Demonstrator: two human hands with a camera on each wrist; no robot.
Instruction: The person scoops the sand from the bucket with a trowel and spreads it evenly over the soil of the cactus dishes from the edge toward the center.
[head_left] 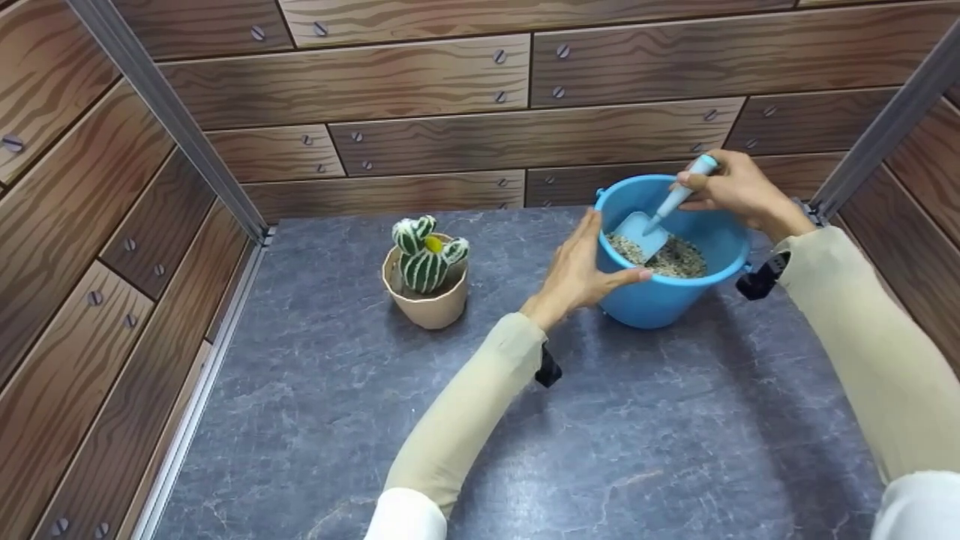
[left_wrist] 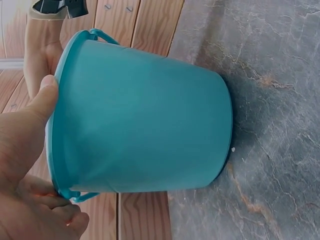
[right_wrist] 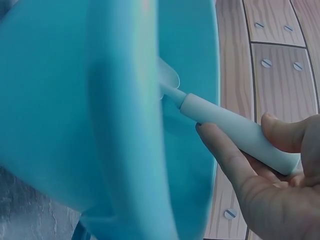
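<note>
A blue bucket (head_left: pixel 652 304) stands upright on the table, with a grainy, gravel-like mix (head_left: pixel 679 257) in its bottom. My left hand (head_left: pixel 576 266) holds the bucket's near left rim, its thumb along the edge and the fingers round the side. In the left wrist view that thumb (left_wrist: pixel 46 95) lies against the rim. A small light-blue shovel (head_left: pixel 675 196) is gripped by its handle in my right hand (head_left: pixel 739 187), over the bucket's far right rim. Its blade reaches down into the grains; the right wrist view mostly hides the blade behind the rim.
To the left stands a beige pot (head_left: pixel 431 307) with a knitted-looking green cactus (head_left: pixel 424 270) bearing a yellow spot. Wood-patterned panels (head_left: pixel 420 150) close off the back and both sides of the dark marbled table (head_left: pixel 315 405). Metal rails run along the corners.
</note>
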